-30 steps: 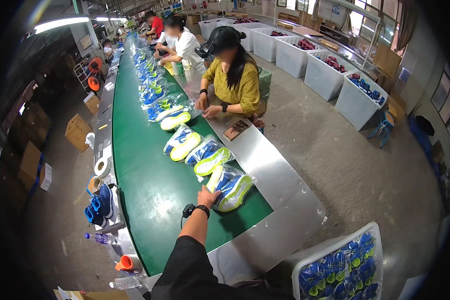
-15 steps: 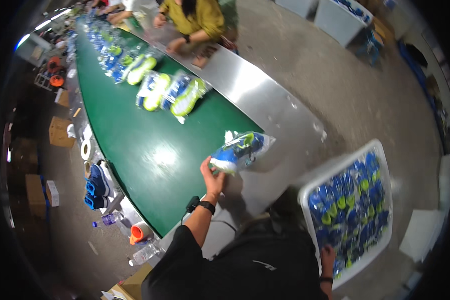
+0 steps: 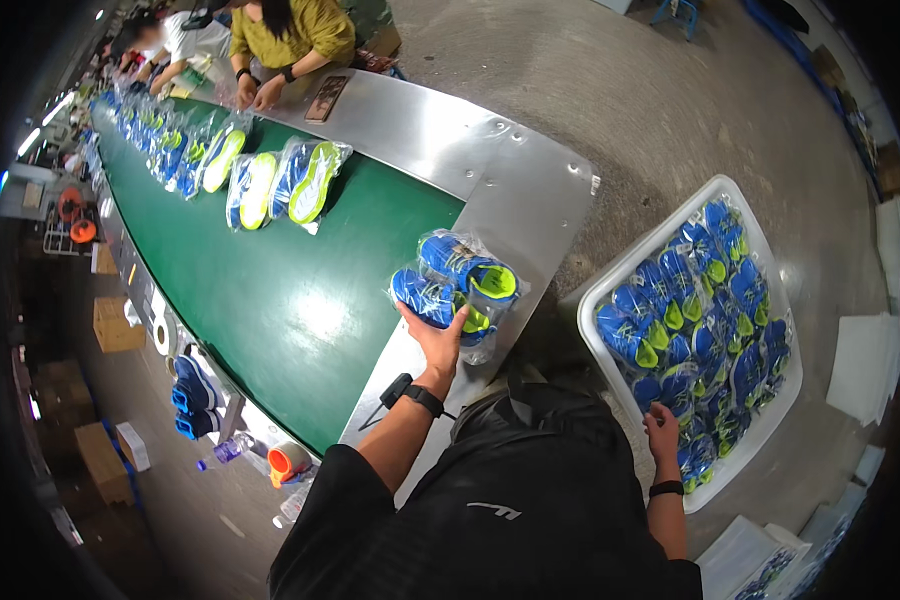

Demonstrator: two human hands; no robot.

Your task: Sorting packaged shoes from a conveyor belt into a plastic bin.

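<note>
My left hand [image 3: 438, 340] is closed around the nearer of two blue shoes in clear plastic bags, the nearer shoe [image 3: 422, 296] lying at the end of the green belt. The farther bagged shoe [image 3: 455, 256] rests right behind it, its lime-green lining showing. Over the near left edge of a white bin [image 3: 588, 325] hangs my right hand [image 3: 660, 432], fingers curled in, with nothing visible in them. Inside the bin lie many bagged blue shoes [image 3: 705, 335] with lime-green linings, packed in rows.
More bagged shoes [image 3: 315, 185] line the far side of the green belt [image 3: 310, 300]. A metal ledge [image 3: 440, 130] borders it, with a phone [image 3: 328, 98] on top. Two people work at the far end. Tape rolls, bottles and unbagged shoes [image 3: 196, 395] stand along the left edge.
The view has swung right and down. The bagged shoe at my left hand now shows as two side by side, with the hand around the nearer one. My right hand has lifted slightly at the bin.
</note>
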